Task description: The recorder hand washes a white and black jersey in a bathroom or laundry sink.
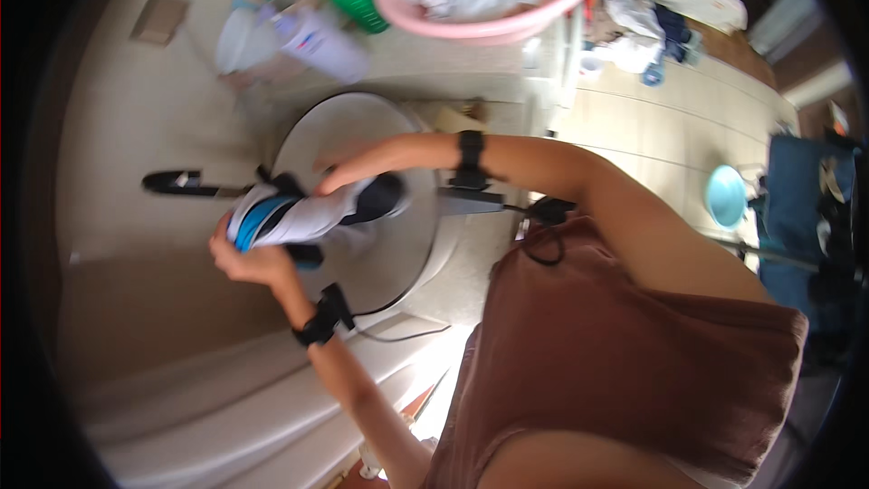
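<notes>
A bunched cloth item (309, 221) with white, blue and black parts, seemingly a garment, is stretched over a round pale basin (400, 265) with a dark rim. My left hand (248, 255) is closed around its blue-banded end at the basin's left side. My right hand (353, 166) is over the basin beside the white stretch of the cloth, its thumb against it; the fingers are blurred, and whether they grip is unclear. A black and white end of the cloth hangs lower in the basin. Beyond the cloth a black faucet (173, 182) reaches out.
A pink tub (475, 28) holds white cloth. Near it stand a green bottle (356, 0) and a lilac bottle (322, 47). A brown block (159, 18) is at upper left. On the tiled floor (631, 122) are piled clothes and a light blue bowl (726, 197).
</notes>
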The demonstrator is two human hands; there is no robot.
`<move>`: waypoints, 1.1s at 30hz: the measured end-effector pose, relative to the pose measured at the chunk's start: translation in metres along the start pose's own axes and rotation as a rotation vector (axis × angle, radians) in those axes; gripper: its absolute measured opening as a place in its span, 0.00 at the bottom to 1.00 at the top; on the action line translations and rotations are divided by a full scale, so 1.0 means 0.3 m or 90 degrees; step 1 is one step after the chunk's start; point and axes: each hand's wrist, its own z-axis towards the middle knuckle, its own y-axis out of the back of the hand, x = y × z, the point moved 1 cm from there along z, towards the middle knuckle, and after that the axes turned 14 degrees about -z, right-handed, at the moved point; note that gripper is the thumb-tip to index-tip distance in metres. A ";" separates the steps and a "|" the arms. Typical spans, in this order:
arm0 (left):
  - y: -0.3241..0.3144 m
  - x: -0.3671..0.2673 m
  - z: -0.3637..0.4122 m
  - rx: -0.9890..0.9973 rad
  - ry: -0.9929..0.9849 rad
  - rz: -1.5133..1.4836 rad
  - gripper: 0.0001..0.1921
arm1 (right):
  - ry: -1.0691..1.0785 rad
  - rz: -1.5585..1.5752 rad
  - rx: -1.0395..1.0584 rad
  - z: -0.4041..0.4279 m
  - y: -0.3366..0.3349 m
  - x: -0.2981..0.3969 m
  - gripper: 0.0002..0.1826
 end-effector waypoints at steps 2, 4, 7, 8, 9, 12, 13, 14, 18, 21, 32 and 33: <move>-0.012 -0.032 0.024 -0.014 -0.020 -0.029 0.11 | 0.042 -0.112 -0.091 0.048 0.010 0.063 0.49; -0.035 -0.052 0.046 -0.018 -0.002 -0.039 0.12 | 0.199 0.059 -0.043 0.077 0.026 0.108 0.54; -0.060 -0.040 0.054 -0.041 0.109 -0.120 0.11 | 0.310 -0.091 -0.058 0.126 -0.020 0.145 0.54; -0.058 -0.026 0.049 -0.051 0.114 -0.114 0.11 | 0.352 0.063 -0.060 0.152 -0.045 0.155 0.55; -0.053 0.004 0.037 -0.105 0.218 -0.251 0.10 | 0.329 0.066 -0.055 0.171 -0.061 0.148 0.55; -0.044 0.119 0.026 -0.145 0.383 -0.439 0.09 | 0.440 -0.055 -0.231 0.205 -0.081 0.104 0.57; -0.042 0.155 0.013 -0.122 0.453 -0.494 0.09 | 0.438 -0.065 -0.199 0.209 -0.096 0.076 0.57; -0.049 0.178 -0.005 -0.068 0.461 -0.448 0.10 | 0.354 0.038 -0.138 0.212 -0.111 0.044 0.57; -0.038 0.208 -0.018 0.015 0.517 -0.678 0.13 | 0.208 0.072 -0.169 0.258 -0.154 -0.038 0.48; 0.065 0.153 -0.004 0.017 0.605 -0.684 0.15 | 0.296 -0.011 -0.264 0.309 -0.146 -0.049 0.38; 0.161 0.025 -0.274 -0.041 1.029 -0.853 0.34 | 0.488 -0.286 -0.286 0.359 -0.052 0.027 0.21; 0.126 0.019 -0.285 0.087 1.217 -1.027 0.37 | 0.515 -0.279 -0.298 0.368 -0.054 0.045 0.20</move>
